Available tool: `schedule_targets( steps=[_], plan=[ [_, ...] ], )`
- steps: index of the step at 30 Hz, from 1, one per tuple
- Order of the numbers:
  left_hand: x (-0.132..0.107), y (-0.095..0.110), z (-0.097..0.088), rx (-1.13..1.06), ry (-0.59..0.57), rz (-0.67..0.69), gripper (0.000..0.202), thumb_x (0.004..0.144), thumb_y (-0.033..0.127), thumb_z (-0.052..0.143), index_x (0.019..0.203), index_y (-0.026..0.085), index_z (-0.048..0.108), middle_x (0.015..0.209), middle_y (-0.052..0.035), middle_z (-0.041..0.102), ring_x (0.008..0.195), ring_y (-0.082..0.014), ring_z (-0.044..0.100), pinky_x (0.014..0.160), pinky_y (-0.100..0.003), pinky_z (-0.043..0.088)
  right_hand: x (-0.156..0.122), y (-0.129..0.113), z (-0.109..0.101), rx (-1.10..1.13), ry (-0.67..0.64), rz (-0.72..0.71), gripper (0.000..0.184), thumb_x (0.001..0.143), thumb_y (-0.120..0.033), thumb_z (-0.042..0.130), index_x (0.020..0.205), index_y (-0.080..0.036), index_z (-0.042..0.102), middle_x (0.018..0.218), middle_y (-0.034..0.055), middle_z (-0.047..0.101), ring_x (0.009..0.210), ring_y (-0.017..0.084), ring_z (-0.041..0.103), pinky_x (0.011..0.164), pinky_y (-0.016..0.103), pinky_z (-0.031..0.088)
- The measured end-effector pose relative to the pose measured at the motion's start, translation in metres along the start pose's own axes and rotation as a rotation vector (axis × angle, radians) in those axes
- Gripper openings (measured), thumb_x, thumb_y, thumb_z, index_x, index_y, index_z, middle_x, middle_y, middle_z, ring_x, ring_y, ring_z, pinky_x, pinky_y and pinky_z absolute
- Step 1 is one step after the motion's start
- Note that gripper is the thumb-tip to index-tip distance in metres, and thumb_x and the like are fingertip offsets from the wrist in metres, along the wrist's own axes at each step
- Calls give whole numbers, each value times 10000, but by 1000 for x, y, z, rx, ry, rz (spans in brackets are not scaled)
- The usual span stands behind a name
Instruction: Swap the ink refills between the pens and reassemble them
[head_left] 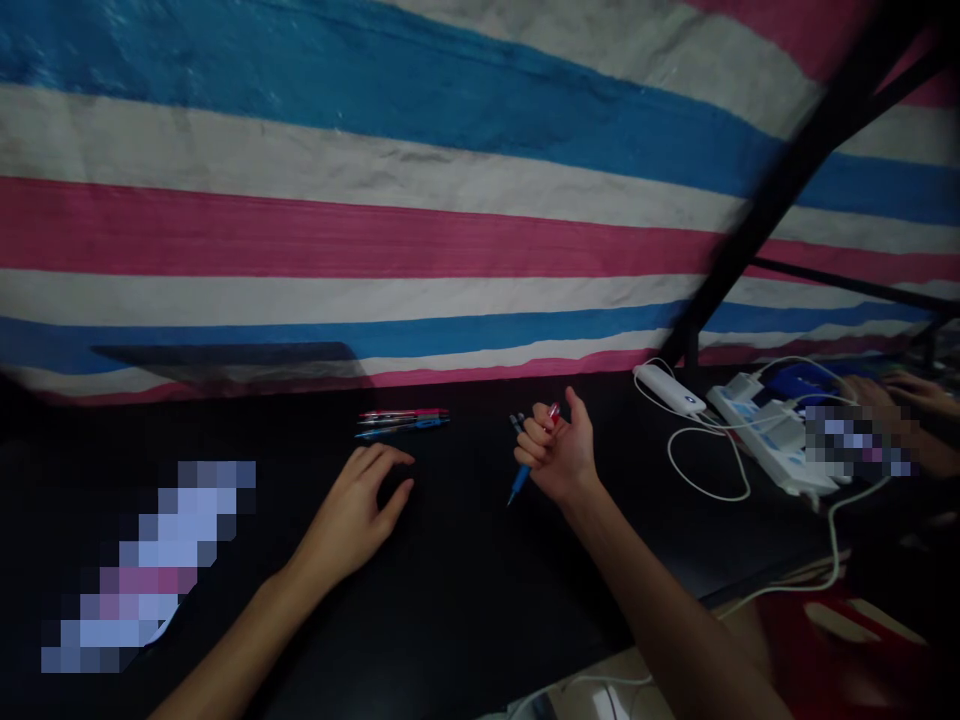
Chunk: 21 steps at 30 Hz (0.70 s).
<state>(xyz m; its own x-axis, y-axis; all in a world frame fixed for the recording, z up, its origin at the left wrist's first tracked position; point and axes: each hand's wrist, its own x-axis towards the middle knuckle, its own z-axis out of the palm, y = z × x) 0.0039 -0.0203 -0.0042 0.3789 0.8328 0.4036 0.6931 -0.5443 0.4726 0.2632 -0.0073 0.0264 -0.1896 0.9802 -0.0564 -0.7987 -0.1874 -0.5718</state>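
Observation:
My left hand (pixel 365 510) rests on the black tabletop with its thumb apart from its bent fingers, and nothing shows in it. Just beyond its fingertips lie several slim pens side by side, among them a red pen (pixel 420 411) and a blue pen (pixel 427 424). To the right, my right hand (pixel 559 450) is turned palm up, its fingers curled round pens. A red one (pixel 553 414) pokes out above the fingers, and the blue end of another (pixel 520 480) points down below them. Dark ends (pixel 516 422) show behind the knuckles; my fingers hide how they connect.
A blurred-out bright oblong (pixel 161 560) lies at left. At right are a white power bank (pixel 667 390), a white power strip (pixel 780 440) with plugs, looping cables and another person's hands (pixel 877 400). Behind the table hangs a striped sheet (pixel 375 240), crossed by a black frame bar (pixel 772 200).

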Motion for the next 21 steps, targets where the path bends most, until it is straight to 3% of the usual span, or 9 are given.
schedule_targets(
  steps=[3, 8, 13, 17, 21],
  plan=[
    [0, -4, -1, 61, 34, -12, 184, 856, 301, 494, 1013, 223, 550, 1078, -67, 548, 1010, -242, 502, 901, -402, 408, 0, 0, -2, -10, 14, -7, 443, 861, -449, 386, 509, -200, 286, 402, -80, 182, 346, 77, 114, 339, 207, 151],
    [-1, -15, 2, 227, 65, -75, 332, 844, 337, 495, 1154, 221, 518, 1278, -105, 452, 1183, -304, 398, 931, -473, 391, 2, -1, -1, -28, 0, -2, 457, 829, -567, 421, 572, -189, 415, 451, -75, 253, 364, 71, 207, 359, 200, 222],
    [-3, -22, 8, 310, -37, -146, 460, 887, 364, 419, 1336, 269, 388, 1446, -101, 351, 1308, -324, 286, 933, -573, 333, 8, -10, 1, -132, 77, -180, 202, 772, -324, 489, 832, -153, 578, 576, -33, 440, 466, 91, 419, 462, 221, 377],
    [-3, -23, 10, 355, -52, -174, 452, 899, 391, 387, 1334, 267, 403, 1451, -112, 357, 1326, -327, 270, 944, -614, 284, 12, -20, -13, -553, 254, -431, 308, 687, -209, 564, 987, -147, 600, 663, -16, 543, 492, 100, 496, 462, 220, 399],
    [-2, -25, 9, 387, -43, -165, 457, 902, 390, 378, 1342, 270, 400, 1456, -113, 353, 1337, -328, 256, 953, -611, 269, 15, -25, -35, -1178, 339, -508, 501, 705, -239, 618, 1200, -190, 551, 691, -12, 601, 417, 110, 503, 427, 240, 391]
  ],
)
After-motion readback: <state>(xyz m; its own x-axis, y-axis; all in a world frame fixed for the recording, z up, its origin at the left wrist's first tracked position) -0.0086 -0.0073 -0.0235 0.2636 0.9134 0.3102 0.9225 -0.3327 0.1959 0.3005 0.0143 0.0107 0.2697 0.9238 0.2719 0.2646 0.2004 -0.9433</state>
